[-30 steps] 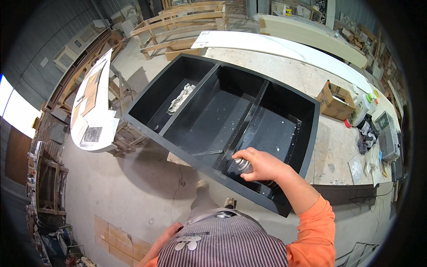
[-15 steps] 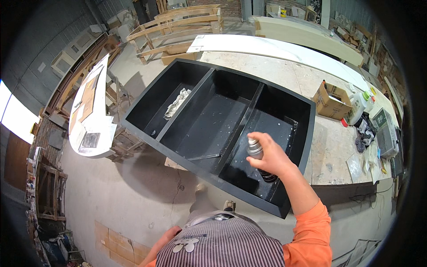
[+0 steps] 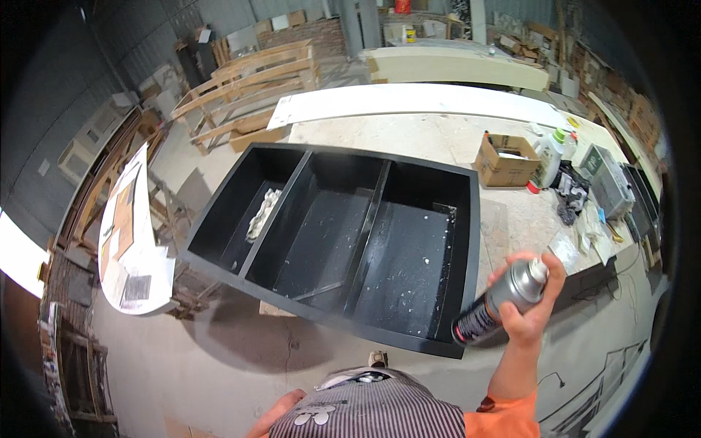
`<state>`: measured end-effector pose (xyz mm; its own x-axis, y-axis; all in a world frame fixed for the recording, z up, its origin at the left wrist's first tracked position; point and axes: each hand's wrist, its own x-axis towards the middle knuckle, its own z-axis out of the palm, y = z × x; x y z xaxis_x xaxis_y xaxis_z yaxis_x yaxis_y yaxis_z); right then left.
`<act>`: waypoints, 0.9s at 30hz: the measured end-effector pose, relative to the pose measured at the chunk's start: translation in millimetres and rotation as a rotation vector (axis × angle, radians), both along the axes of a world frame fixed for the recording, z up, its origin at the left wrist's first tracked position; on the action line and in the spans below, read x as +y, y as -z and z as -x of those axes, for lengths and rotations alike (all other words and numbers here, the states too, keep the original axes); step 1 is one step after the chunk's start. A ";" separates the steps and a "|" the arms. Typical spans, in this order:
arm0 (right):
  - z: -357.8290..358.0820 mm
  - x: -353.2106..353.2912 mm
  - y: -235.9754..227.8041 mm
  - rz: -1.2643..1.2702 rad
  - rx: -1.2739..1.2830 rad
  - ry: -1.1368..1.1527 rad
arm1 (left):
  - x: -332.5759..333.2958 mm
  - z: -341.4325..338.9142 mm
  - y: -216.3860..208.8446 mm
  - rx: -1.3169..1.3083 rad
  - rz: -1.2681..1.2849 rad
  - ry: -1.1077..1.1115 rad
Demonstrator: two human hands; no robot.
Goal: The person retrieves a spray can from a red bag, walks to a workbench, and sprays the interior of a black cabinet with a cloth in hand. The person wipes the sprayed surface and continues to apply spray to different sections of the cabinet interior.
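My right hand (image 3: 533, 310) is wrapped round a spray can (image 3: 491, 310), dark below with a silver top, and its forefinger lies at the pale nozzle. The tilted can is just off the near right corner of a large black tray with three compartments (image 3: 472, 233). White specks dot the tray's bottom, mostly in the right compartment. A crumpled white cloth (image 3: 263, 214) lies in the left compartment, and a thin dark strip (image 3: 318, 291) in the middle one. Low by my striped apron, my left hand (image 3: 286, 403) shows only in part, its fingers hidden.
The tray rests on a pale worktable (image 3: 504, 219), overhanging its near edge. To the right stand a cardboard box (image 3: 505, 171), a white bottle (image 3: 548, 160) and a clear plastic case (image 3: 610, 182). A long white panel (image 3: 416, 98) lies behind; a rounded white board (image 3: 109, 285) is at left.
My right hand has carried the spray can from above the right compartment outward past the tray's near right corner and raised it. The whole view has shifted as well.
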<state>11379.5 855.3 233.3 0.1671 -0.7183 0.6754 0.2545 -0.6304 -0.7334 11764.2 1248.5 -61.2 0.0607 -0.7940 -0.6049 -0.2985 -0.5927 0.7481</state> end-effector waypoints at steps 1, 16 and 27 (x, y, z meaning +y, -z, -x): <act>8.6 15.4 5.0 -0.054 -0.022 0.035 | -5.2 -2.5 2.9 0.009 -0.021 0.025; 101.1 214.2 59.4 -0.505 0.233 0.581 | -76.0 49.0 42.2 -0.193 -0.131 0.635; 245.1 231.4 86.9 -0.438 0.257 0.753 | -197.7 170.7 122.4 -0.251 -0.217 0.907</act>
